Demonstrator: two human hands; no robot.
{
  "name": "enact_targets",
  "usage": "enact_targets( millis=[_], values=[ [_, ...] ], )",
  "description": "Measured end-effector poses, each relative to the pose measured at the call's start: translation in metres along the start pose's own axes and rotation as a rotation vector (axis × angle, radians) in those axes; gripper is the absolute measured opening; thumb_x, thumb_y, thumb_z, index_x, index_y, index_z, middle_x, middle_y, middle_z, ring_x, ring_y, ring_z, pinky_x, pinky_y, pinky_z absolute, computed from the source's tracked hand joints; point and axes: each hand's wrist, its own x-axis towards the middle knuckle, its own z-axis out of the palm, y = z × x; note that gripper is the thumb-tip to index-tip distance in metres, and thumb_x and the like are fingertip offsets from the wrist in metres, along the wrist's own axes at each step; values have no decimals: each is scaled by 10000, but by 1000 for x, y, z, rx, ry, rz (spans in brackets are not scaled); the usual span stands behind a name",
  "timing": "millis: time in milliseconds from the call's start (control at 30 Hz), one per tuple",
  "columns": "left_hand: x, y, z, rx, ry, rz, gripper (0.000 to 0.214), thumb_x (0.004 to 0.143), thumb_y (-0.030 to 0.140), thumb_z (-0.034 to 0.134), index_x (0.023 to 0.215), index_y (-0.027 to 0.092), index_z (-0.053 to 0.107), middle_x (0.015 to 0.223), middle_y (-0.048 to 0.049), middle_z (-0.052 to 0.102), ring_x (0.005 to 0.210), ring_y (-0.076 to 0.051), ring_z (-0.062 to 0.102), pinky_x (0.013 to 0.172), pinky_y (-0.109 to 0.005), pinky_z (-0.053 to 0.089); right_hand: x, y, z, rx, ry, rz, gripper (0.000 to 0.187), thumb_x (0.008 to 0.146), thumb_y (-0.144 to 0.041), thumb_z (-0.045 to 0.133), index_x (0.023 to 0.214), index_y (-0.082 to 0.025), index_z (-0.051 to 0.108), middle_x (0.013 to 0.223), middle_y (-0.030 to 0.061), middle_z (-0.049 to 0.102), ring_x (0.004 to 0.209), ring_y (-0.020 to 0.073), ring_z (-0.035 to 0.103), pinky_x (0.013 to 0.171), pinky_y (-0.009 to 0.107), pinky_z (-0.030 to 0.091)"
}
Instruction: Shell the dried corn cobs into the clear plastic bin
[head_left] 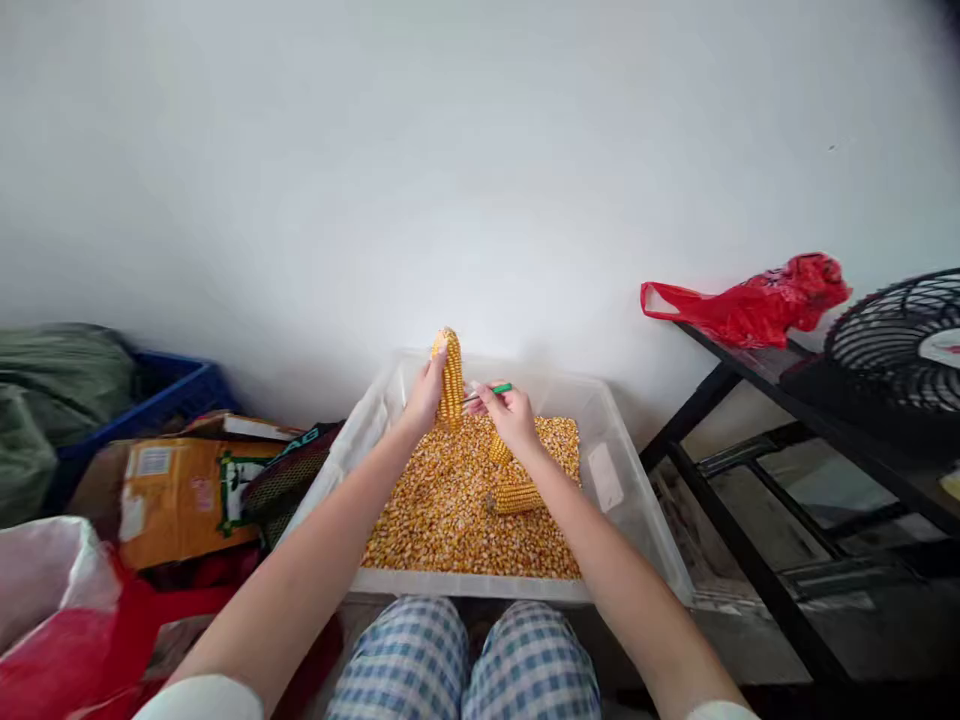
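Note:
My left hand (424,393) is closed round a dried yellow corn cob (451,380), holding it upright over a clear plastic bin (637,490). My right hand (511,415) pinches a thin tool with a green handle (495,391), its tip against the cob's side. Loose corn kernels (450,510) cover the bin's floor. Two more cobs lie on the kernels, one (516,497) below my right wrist and one (499,449) partly hidden under my right hand.
A black metal rack (757,570) stands at the right with a red plastic bag (757,300) and a black fan (900,340) on top. At the left are a cardboard box (180,495), a blue crate (161,400) and a red-and-white bag (52,620). My knees in checked trousers (465,660) sit below the bin.

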Motion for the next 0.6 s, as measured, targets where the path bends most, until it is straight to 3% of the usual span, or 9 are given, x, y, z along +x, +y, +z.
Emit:
enact_targets(
  millis=[367,600],
  values=[
    [2,1,2,-31,138,-9,522,733,643,483,924,161,546,592,-42,589,544,-196,614,446,-268,451,-18,-5,8,-306,60,-198,227,828,-375,521,792,-194,651,754,36,672,752,173,646,732,277,493],
    [-5,3,4,137,59,86,517,746,655,452,905,168,524,607,-28,568,516,-179,578,465,-279,435,-5,-1,5,-3,69,89,329,773,-495,544,748,-168,568,599,19,645,530,144,623,581,273,525]
  ],
)
